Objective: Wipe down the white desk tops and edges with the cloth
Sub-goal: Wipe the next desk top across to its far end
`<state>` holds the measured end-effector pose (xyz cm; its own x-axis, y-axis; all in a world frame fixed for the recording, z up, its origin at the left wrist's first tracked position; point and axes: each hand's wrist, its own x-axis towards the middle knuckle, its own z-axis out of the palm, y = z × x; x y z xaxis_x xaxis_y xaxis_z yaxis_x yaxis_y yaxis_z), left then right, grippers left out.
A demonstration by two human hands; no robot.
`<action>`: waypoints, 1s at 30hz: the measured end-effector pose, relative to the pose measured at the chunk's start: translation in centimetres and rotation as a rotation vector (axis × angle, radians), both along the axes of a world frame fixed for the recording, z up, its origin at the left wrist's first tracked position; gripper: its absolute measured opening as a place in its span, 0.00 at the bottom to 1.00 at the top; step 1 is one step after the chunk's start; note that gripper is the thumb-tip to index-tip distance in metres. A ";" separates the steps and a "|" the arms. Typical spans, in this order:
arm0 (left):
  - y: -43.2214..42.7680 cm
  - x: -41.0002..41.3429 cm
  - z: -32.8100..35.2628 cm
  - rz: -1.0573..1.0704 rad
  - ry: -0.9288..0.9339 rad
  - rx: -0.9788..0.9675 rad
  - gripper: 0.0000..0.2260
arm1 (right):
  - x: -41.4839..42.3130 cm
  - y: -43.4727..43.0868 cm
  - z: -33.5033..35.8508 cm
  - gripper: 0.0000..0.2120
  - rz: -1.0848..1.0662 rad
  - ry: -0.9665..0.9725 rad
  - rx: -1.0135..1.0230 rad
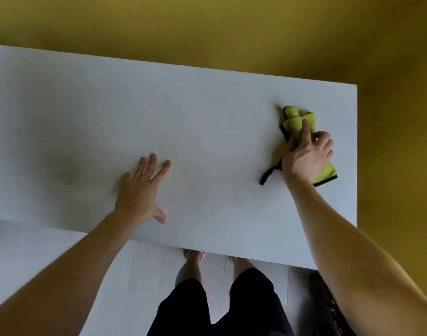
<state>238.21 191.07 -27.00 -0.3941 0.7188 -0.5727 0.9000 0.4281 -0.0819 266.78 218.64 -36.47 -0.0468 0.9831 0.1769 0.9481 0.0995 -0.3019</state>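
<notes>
near the right end of the white counter (207, 117), my right hand (307, 156) grips the bunched green cloth (297, 122) against the top; my left hand (142, 190) rests flat, fingers spread.

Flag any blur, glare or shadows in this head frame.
Head view: left hand slightly motion-blurred at the fingers; right hand and cloth sharper; desk evenly lit, no glare, with a soft dark shadow patch toward its left end; yellow background soft and featureless; desk edges show no strong bending.
</notes>
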 end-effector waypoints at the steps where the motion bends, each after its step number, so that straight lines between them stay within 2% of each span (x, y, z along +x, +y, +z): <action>1: 0.0 0.0 0.1 -0.002 0.003 -0.003 0.78 | -2.1 -2.5 0.1 0.25 -0.015 0.006 -0.011; 3: 0.1 0.1 0.3 0.000 0.015 -0.010 0.78 | -6.0 -9.1 0.2 0.28 0.250 0.079 -0.043; 6: 0.4 0.1 0.3 0.005 -0.005 -0.015 0.78 | -8.1 -16.7 1.2 0.29 0.885 0.085 -0.109; 8: 0.3 0.1 0.2 0.021 -0.011 -0.010 0.78 | -7.2 -16.3 1.4 0.28 1.116 0.076 -0.129; 9: 0.3 0.1 0.2 0.016 -0.009 -0.012 0.78 | -6.4 -15.1 1.1 0.27 1.140 0.077 -0.131; 11: 0.3 0.1 0.0 0.005 -0.007 -0.010 0.79 | -4.0 -12.5 0.7 0.27 1.035 0.084 -0.139; 13: 0.3 0.0 -0.1 0.013 -0.013 -0.013 0.79 | -1.1 -10.1 0.5 0.26 0.830 0.098 -0.135; 16: 0.2 -0.2 -0.3 0.001 0.001 -0.012 0.79 | 1.6 -9.0 1.1 0.23 0.634 0.024 -0.120; 21: -0.1 -0.6 -0.3 -0.027 0.012 0.027 0.76 | 2.3 -12.4 2.6 0.24 0.436 -0.062 -0.170; 24: -1.4 -0.6 -0.1 -0.039 -0.036 0.104 0.67 | 3.9 -16.9 3.4 0.27 0.376 -0.073 -0.224; 26: -3.3 -0.3 -0.3 -0.067 -0.069 0.162 0.60 | 5.5 -19.6 4.2 0.31 0.386 -0.105 -0.250; 27: -4.4 0.0 -0.3 -0.112 -0.085 0.158 0.60 | 6.3 -20.8 4.6 0.35 0.391 -0.134 -0.269; 30: -7.4 0.9 -0.2 -0.284 -0.042 0.045 0.75 | 7.9 -23.3 5.7 0.54 0.405 -0.277 -0.355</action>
<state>239.16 183.68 -27.22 -0.1500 0.8222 -0.5491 0.9866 0.1607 -0.0289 274.73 195.31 -30.73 -0.4271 0.8742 -0.2308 0.9040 0.4074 -0.1297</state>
